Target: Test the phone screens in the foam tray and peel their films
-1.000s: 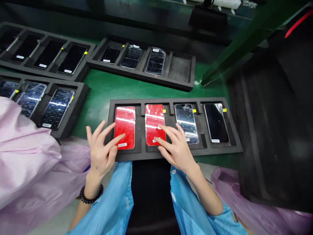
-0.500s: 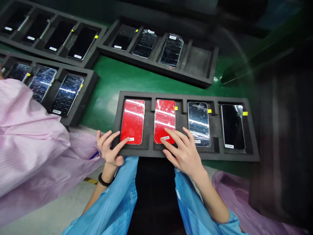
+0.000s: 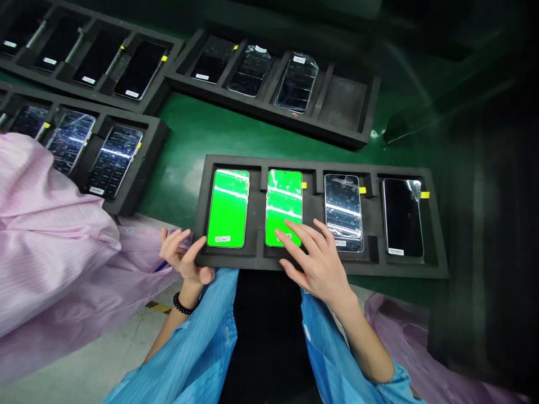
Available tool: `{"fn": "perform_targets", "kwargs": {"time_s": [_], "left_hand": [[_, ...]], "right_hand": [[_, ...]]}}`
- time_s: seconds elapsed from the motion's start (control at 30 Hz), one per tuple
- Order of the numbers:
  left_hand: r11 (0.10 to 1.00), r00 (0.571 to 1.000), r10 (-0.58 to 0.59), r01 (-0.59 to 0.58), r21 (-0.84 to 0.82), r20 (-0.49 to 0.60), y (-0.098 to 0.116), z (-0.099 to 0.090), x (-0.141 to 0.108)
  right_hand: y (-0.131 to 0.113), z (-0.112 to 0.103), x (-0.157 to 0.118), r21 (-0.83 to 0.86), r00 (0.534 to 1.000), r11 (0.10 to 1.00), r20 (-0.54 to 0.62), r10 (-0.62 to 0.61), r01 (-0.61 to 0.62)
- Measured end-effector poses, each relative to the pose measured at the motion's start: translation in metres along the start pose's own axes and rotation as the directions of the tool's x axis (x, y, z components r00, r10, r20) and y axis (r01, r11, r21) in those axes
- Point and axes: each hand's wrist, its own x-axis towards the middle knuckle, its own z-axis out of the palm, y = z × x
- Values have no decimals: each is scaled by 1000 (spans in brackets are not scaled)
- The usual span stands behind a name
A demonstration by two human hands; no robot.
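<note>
A black foam tray (image 3: 311, 262) lies before me with a smartphone in each compartment. The leftmost smartphone (image 3: 228, 207) and the second smartphone (image 3: 283, 196) glow plain green, each with a white label at its lower end. Dark screens show on the third smartphone (image 3: 343, 210) and the rightmost smartphone (image 3: 403, 219). My left hand (image 3: 187, 258) is open at the tray's near left corner, its index fingertip beside the leftmost phone. Over the lower part of the second phone my right hand (image 3: 314, 255) is open, fingers spread; whether a fingertip touches the glass I cannot tell.
Behind stands another foam tray (image 3: 269, 109) with three phones and one bare compartment. More phone trays (image 3: 154, 140) sit at the left on the green tabletop (image 3: 189, 129). A person's pink sleeve (image 3: 54, 207) reaches in at the left; purple cloth (image 3: 400, 331) shows lower right.
The two left phone screens have turned from red to green. My left index finger has drawn back left off the leftmost phone. My right hand has stayed nearly in place.
</note>
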Motion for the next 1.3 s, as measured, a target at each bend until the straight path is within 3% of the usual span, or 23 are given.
{"fn": "perform_targets", "kwargs": {"time_s": [0.1,0.2,0.43,0.6,0.77,0.93,1.3], "left_hand": [[999,975,-28,32,12,-220,3,-2,0],[998,937,-54,59,5,-345,5,0,1],[999,905,-29,12,-44,-424,10,2,10],[995,837,3,-55,-79,-547,17,4,20],[988,820,35,-115,-104,-571,20,2,22],[986,854,51,-127,-112,-517,19,-1,20],[994,829,-12,-49,-94,-559,23,2,22]], "right_hand": [[0,1,0,-5,1000,1000,8,-6,6],[1,2,-1,5,1000,1000,-21,6,-6],[0,1,0,4,1000,1000,2,1,-1],[1,5,-2,43,999,999,-44,23,-21],[2,6,-4,57,997,998,-67,23,-19],[2,2,-3,17,1000,1000,19,5,-6],[1,2,-3,38,1000,999,9,22,-23]]}}
